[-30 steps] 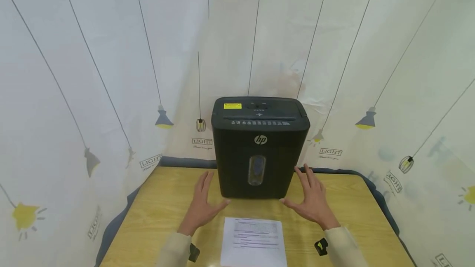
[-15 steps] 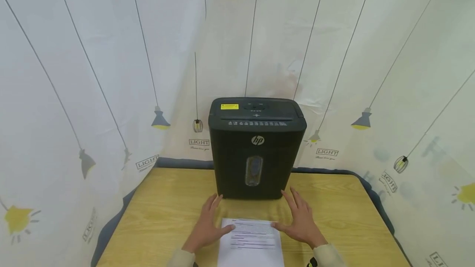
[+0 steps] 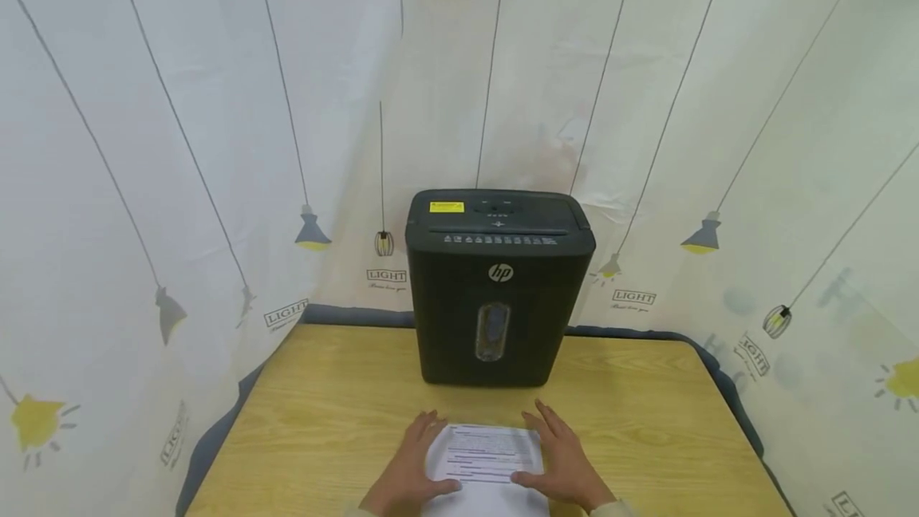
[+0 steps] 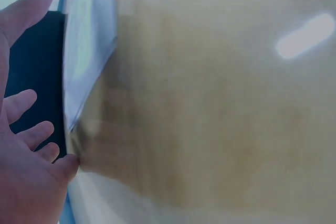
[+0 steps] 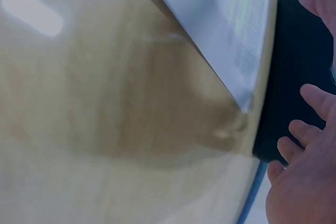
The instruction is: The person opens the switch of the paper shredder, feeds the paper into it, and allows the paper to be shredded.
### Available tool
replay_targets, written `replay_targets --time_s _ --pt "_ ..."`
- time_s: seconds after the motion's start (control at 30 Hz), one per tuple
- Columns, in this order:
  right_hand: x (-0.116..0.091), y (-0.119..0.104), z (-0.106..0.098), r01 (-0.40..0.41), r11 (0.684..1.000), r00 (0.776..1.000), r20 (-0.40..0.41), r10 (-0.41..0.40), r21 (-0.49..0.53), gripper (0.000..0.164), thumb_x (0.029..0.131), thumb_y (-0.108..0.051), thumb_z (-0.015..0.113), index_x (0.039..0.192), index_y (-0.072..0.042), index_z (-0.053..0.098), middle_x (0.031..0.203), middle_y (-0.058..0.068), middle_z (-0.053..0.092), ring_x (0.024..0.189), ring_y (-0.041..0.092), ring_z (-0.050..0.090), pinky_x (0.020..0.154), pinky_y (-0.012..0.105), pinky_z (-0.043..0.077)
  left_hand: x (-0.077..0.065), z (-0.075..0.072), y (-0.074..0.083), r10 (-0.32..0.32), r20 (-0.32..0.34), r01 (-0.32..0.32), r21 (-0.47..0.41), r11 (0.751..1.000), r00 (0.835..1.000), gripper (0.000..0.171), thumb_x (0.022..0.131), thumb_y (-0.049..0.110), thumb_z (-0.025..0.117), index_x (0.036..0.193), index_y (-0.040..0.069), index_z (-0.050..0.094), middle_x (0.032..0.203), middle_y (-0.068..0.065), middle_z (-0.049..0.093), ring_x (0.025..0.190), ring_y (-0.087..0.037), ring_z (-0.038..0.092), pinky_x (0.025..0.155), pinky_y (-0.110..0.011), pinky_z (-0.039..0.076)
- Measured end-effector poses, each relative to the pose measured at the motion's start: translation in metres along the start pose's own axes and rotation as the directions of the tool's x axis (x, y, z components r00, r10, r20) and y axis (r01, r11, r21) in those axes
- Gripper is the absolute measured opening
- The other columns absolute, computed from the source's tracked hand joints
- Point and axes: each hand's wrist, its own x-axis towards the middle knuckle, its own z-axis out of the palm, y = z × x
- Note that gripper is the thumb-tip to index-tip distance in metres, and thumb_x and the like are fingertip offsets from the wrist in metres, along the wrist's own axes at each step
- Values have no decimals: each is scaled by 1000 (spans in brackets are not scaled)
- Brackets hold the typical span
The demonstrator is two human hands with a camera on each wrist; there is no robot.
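A white printed sheet of paper [image 3: 491, 461] lies on the table near its front; whether it is one sheet or several I cannot tell. My left hand [image 3: 411, 471] is at its left edge, fingers spread and relaxed, the thumb over the paper. At the right edge my right hand [image 3: 563, 465] mirrors it. In the left wrist view the left hand [image 4: 34, 166] has its fingers apart and grips nothing. The right wrist view shows loose, separated fingers on the right hand [image 5: 310, 156], beside the paper [image 5: 215, 30]. Behind the paper stands a black HP paper shredder [image 3: 459, 309].
The wooden table [image 3: 323, 389] extends to both sides of the paper. A pale curtain [image 3: 230, 102] printed with lamps hangs behind and around it. Along the top of the shredder runs a slot [image 3: 502, 230], with a yellow label [image 3: 447, 207] behind.
Both hands have moved back from beside the shredder's base toward me, down to the paper's two sides. The paper and shredder have stayed in place.
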Motion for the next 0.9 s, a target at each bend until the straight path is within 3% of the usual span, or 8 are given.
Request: replay_targets --time_s 0.1,0.27,0.47,0.6,0.67,0.77,0.9 --pt "-5 -1 9 -9 1000 999 48 10 -7 101 70 -64 85 149 -9 51 164 23 34 148 49 35 110 71 38 -7 6 0 -38 55 37 16 999 998 99 72 57 87 153 17 46 165 -17 34 153 -47 25 117 -68 30" --pt "-12 -5 19 -39 999 993 108 40 -10 98 70 -63 85 148 -12 52 166 17 32 150 44 34 112 66 39 -12 11 1 -18 82 13 66 998 996 93 74 55 86 151 20 49 165 -12 36 153 -43 28 116 -62 36" --pt "-17 -8 25 -10 999 990 142 18 -52 97 71 -62 85 146 -11 53 165 15 36 149 40 38 112 59 43 -17 13 -1 86 103 -95 85 992 991 81 76 53 85 145 20 57 164 -10 39 152 -42 30 116 -56 40" --pt "-15 -10 27 -74 996 975 206 81 -40 96 72 -64 84 148 -15 52 167 12 32 151 40 34 114 61 40 -19 14 -2 173 111 -185 111 976 979 74 78 56 83 141 22 62 162 -11 42 149 -42 35 114 -53 43" --pt "-14 -10 28 -101 995 969 223 104 -28 97 72 -64 84 150 -16 51 168 11 30 152 41 31 114 63 39 -19 14 -2 183 113 -196 118 974 977 71 78 58 82 139 24 65 162 -11 41 149 -42 36 114 -53 43" --pt "-16 -9 30 -92 996 973 209 95 -24 97 72 -63 84 150 -16 51 168 12 30 152 42 31 114 64 39 -19 15 -1 166 109 -177 103 979 980 65 79 59 80 134 28 69 163 -11 40 149 -42 37 114 -53 42" --pt "-20 -8 29 -74 997 979 190 75 -11 96 73 -62 84 150 -14 51 168 14 31 152 43 31 113 64 39 -19 18 3 87 95 -90 30 995 992 56 76 53 83 125 28 74 163 -9 40 149 -41 37 116 -53 39"
